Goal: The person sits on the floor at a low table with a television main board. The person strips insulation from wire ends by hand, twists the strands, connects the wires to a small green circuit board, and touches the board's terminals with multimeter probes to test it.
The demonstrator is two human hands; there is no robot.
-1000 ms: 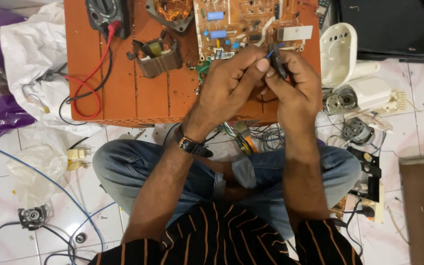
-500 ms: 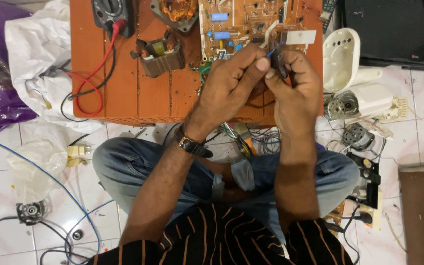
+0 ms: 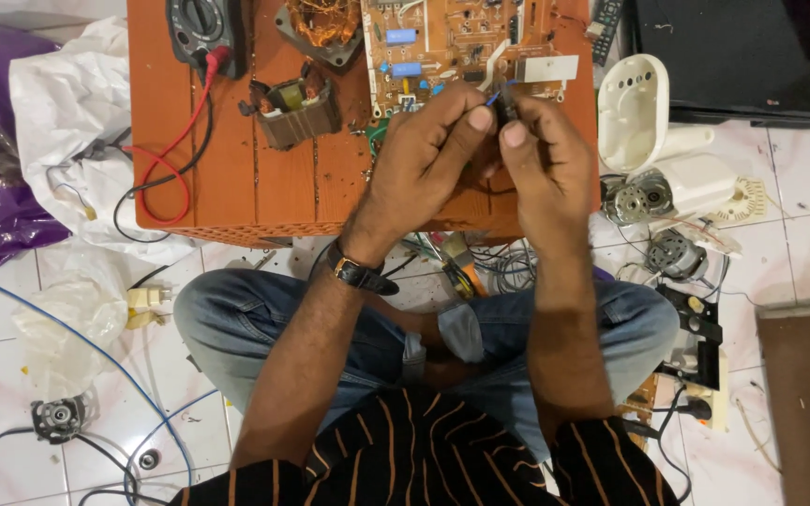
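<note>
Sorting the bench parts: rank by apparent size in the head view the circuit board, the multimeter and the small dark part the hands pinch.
1. circuit board
2. multimeter, cropped by the frame edge
3. small dark part, pinched between left hand and right hand

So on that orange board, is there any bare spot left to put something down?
Yes. The board is bare along its near edge, between the red and black wire loop and the left hand, below the small transformer. The far side is crowded: meter, copper coil, circuit board. Both hands, the right hand too, cover the right part.
</note>
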